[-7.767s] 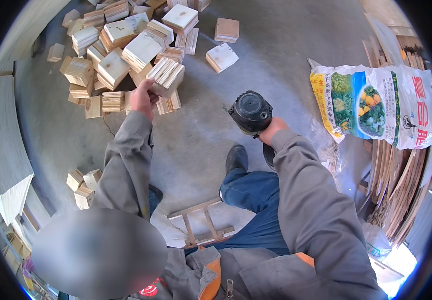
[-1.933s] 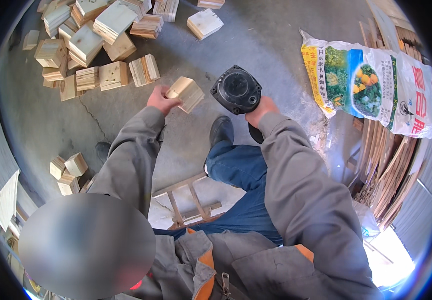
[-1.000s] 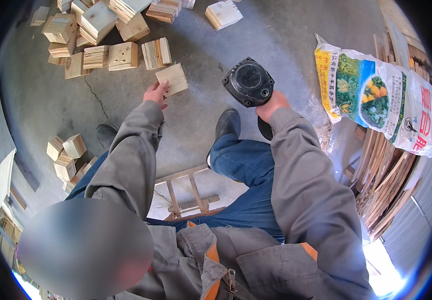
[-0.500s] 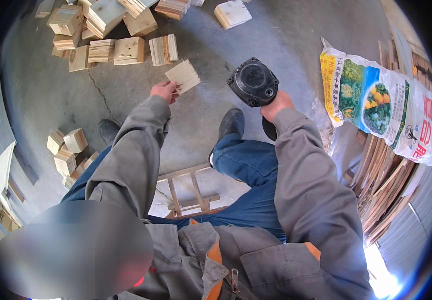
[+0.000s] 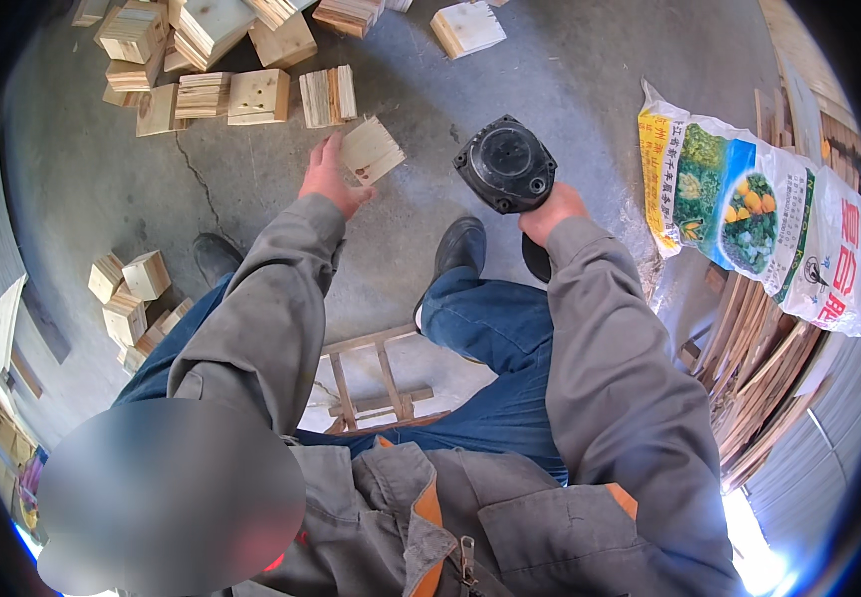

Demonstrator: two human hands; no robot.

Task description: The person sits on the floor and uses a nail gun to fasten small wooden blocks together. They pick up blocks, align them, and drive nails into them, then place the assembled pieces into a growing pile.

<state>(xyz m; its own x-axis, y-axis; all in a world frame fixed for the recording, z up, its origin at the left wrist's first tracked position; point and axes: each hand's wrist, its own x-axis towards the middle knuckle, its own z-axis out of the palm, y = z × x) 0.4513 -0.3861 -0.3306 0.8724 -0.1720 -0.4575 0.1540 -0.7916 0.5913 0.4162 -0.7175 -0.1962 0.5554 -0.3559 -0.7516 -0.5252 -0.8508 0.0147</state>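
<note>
My left hand (image 5: 328, 176) is at the left edge of a square piece of pale wood (image 5: 372, 152). Its fingers and thumb are spread along that edge, and I cannot tell how firmly they touch it. To the right, my right hand (image 5: 557, 211) is wrapped round the handle of a black power tool that looks like a nail gun (image 5: 506, 164). The tool's round, bolted end faces up, while its lower part is mostly hidden.
Several wooden blocks (image 5: 258, 97) lie in a heap at the far left, one block (image 5: 466, 29) apart from them. A smaller pile (image 5: 125, 316) sits near my left leg. On the right, a printed sack (image 5: 749, 199) lies by long wood strips (image 5: 749, 368). A wooden frame (image 5: 391, 378) stands below me.
My left hand has gone from pinching the wood's near corner to spread fingers along its left side. The wood has turned slightly. My right hand and the tool have hardly moved.
</note>
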